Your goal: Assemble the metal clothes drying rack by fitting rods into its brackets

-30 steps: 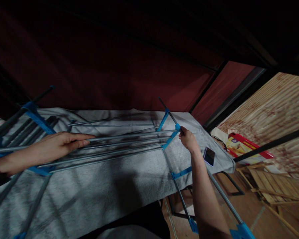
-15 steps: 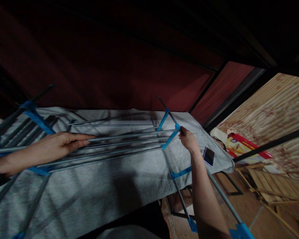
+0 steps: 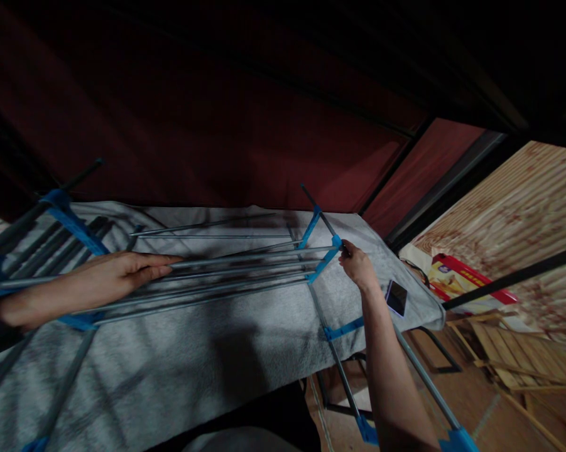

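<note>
My left hand (image 3: 127, 276) is closed around a thin grey metal tube (image 3: 245, 259), thumb and fingers along it. This tube runs right to a blue plastic connector (image 3: 332, 251) on a rack frame of metal tubes. At that connector's upper corner, my right hand (image 3: 357, 262) is closed with its fingers pinched on the frame end; the exact grip is partly hidden. Several parallel tubes lie below the held one, between the right connector and a blue bracket (image 3: 78, 229) at the left. Loose rods (image 3: 212, 236) rest behind them on the grey cloth.
A grey cloth (image 3: 179, 358) covers the surface under the frame. A phone (image 3: 396, 297) lies near its right end. Beyond stand a red and yellow box (image 3: 466, 282) and a folded wooden item (image 3: 522, 348) on the floor. A dark red panel (image 3: 245, 144) rises behind.
Both hands keep their holds and the frame stays nearly in place. The view has shifted very slightly.
</note>
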`<state>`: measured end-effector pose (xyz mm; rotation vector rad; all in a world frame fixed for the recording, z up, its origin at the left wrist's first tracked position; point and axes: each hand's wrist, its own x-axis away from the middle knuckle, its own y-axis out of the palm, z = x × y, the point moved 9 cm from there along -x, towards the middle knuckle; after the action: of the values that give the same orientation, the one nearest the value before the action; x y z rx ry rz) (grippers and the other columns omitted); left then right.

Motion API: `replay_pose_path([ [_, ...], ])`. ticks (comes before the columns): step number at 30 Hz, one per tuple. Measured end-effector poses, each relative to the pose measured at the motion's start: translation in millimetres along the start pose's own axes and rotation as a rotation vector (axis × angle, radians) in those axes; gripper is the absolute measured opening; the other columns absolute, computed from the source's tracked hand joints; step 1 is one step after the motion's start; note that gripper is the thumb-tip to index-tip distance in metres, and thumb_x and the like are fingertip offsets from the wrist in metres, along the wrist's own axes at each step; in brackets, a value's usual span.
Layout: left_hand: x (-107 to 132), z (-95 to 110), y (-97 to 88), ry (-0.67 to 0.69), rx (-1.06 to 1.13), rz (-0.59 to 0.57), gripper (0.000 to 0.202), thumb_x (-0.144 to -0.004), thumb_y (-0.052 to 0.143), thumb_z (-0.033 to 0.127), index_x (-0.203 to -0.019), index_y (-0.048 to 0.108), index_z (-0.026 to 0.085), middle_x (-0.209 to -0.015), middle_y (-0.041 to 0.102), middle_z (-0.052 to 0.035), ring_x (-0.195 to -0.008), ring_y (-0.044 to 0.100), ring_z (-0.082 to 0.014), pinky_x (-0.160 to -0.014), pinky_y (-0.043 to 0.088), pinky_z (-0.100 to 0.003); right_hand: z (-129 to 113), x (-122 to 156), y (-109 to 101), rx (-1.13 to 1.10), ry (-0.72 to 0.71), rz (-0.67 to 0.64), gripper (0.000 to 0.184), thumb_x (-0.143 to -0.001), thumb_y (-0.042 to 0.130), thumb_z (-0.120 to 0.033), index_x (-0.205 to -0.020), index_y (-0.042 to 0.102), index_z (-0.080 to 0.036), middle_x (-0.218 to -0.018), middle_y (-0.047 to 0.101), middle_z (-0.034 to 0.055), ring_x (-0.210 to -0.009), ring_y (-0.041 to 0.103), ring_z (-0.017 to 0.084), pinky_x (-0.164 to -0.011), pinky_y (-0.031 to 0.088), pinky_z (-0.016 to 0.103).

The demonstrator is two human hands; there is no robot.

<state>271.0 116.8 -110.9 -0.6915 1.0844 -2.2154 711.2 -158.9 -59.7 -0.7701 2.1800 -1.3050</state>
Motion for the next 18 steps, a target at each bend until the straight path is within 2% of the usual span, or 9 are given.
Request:
replay_pose_path([
  [6,-4.8,4.4,-5.0,0.024,0.014,-0.013,0.06,-0.078,0.058,0.072,-0.116,0.078,0.03,-0.13,0.073,0.0046,-0.12,0.067,-0.0232,-0.103,0.048,-0.025,-6.3,3.5,-3.3,0.078,-0.016,0.014,0.054,-0.095,0.038,-0.018,-0.146,0.054,-0.021,-0.112,0.078,0.0096,-0.109,0.072,0.022,-0.094,0.052,0.029],
  [11,-3.1,10.1,0.3,0.074,-0.033,-0.051,0.062,-0.087,0.05,0.067,-0.131,0.071,0.029,-0.133,0.071,0.0029,-0.118,0.068,-0.0229,-0.103,0.049,-0.027,-13.8,9.3,0.5,0.161,-0.016,0.02,0.054,-0.094,0.043,-0.022,-0.147,0.052,-0.02,-0.133,0.07,0.0131,-0.124,0.066,0.026,-0.101,0.05,0.033],
  [14,1.1,25.3,-2.6,0.149,-0.063,-0.039,0.059,-0.092,0.049,0.059,-0.136,0.068,0.026,-0.132,0.072,0.0004,-0.116,0.069,-0.0228,-0.101,0.049,-0.026,-14.2,10.4,4.8,0.163,-0.016,-0.001,0.06,-0.094,0.048,-0.033,-0.152,0.045,-0.016,-0.142,0.063,0.0166,-0.124,0.065,0.028,-0.103,0.05,0.037],
  [18,9.3,52.7,-8.6,0.22,-0.07,-0.019,0.051,-0.096,0.048,0.052,-0.13,0.073,0.024,-0.121,0.077,-0.0023,-0.103,0.072,-0.023,-0.091,0.053,-0.026,-15.0,-4.3,9.8,0.176,-0.076,-0.056,0.073,-0.093,0.053,-0.041,-0.16,0.034,-0.019,-0.132,0.068,0.0136,-0.116,0.068,0.027,-0.1,0.051,0.036],
])
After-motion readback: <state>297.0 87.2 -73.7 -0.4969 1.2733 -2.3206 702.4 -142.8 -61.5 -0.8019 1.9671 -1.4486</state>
